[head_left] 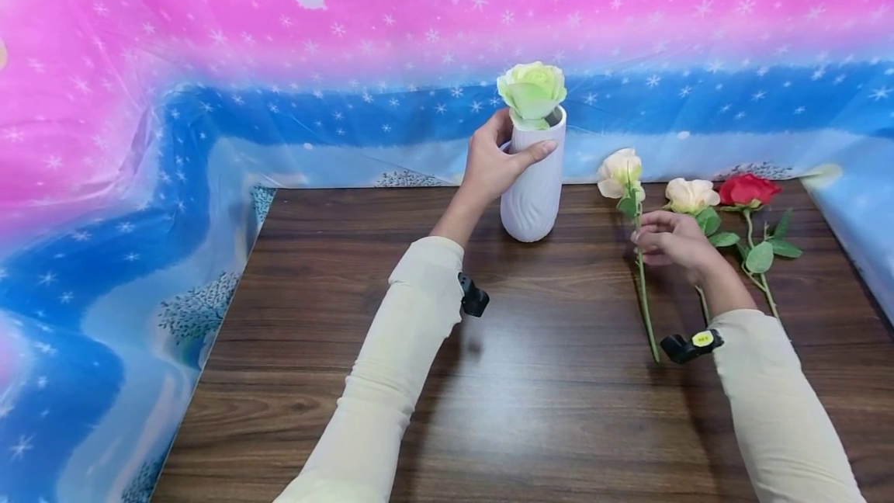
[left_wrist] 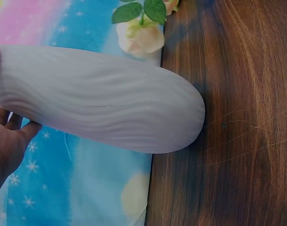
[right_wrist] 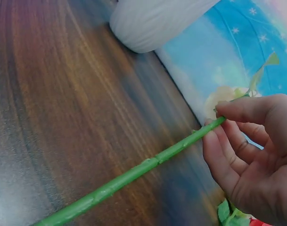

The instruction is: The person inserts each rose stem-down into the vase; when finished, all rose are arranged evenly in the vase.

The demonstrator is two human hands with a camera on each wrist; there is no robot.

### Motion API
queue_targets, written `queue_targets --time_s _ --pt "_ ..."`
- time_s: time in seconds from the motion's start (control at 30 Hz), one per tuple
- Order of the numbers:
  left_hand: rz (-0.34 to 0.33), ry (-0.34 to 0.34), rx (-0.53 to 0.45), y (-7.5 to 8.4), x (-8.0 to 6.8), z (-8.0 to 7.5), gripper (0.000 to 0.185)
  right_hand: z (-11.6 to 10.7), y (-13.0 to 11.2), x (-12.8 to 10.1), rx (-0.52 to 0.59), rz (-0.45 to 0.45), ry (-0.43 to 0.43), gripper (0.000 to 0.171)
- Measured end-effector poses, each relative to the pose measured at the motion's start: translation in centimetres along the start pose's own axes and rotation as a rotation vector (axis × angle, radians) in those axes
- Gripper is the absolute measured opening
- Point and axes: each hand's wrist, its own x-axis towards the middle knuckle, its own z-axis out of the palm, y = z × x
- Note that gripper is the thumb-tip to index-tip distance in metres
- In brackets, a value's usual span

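Note:
Near the table's back edge, my left hand (head_left: 492, 157) grips the upper part of a white ribbed vase (head_left: 532, 200), thumb across its front. A pale green artificial rose (head_left: 532, 91) stands in the vase, its bloom above the rim and its stem hidden inside. My right hand (head_left: 673, 243) pinches the green stem (right_wrist: 148, 165) of a cream rose (head_left: 620, 174) between thumb and fingers. That rose's bloom points toward the back and the stem's lower end toward me. In the left wrist view the vase (left_wrist: 101, 99) lies across the picture, with fingers at its upper end.
Right of my right hand lie another cream rose (head_left: 691, 195) and a red rose (head_left: 749, 190), both with leafy stems. They rest on the dark wooden table (head_left: 335, 332). A pink and blue snowflake cloth (head_left: 391, 29) hangs behind and at the sides.

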Motion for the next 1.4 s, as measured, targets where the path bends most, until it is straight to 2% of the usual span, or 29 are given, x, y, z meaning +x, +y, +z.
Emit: queue_targets --time_s 0.3,0.63,0.77,0.87,1.0,1.13,1.3,1.4 --pt "-0.016 -0.002 0.007 0.2 -0.2 -0.1 0.059 0.2 -1.7 -0.7 0.020 -0.016 -0.034 0.016" --pt "-0.023 -0.008 0.010 0.0 -0.1 0.0 0.060 0.2 -3.0 -0.8 0.062 -0.082 0.023 0.004" --pt "-0.029 -0.009 0.016 0.0 -0.1 0.0 0.061 0.2 -3.7 -1.0 0.117 -0.130 0.025 0.009" --pt "-0.030 -0.008 0.017 0.0 0.0 0.0 0.061 0.2 -4.3 -1.1 0.146 -0.162 0.031 0.006" --pt "-0.023 -0.006 0.015 0.1 0.0 0.0 0.060 0.4 -4.9 -1.2 0.143 -0.192 0.064 0.011" --pt "-0.020 -0.003 0.013 0.1 0.0 0.0 0.059 0.6 -5.6 -1.3 0.151 -0.220 0.096 0.008" --pt "-0.036 -0.003 0.015 0.2 0.0 0.0 0.060 0.6 -6.3 -1.3 0.296 -0.240 0.062 0.007" --pt "-0.040 0.000 0.018 0.2 0.1 0.0 0.060 0.6 -6.7 -1.3 0.343 -0.236 0.053 0.007"
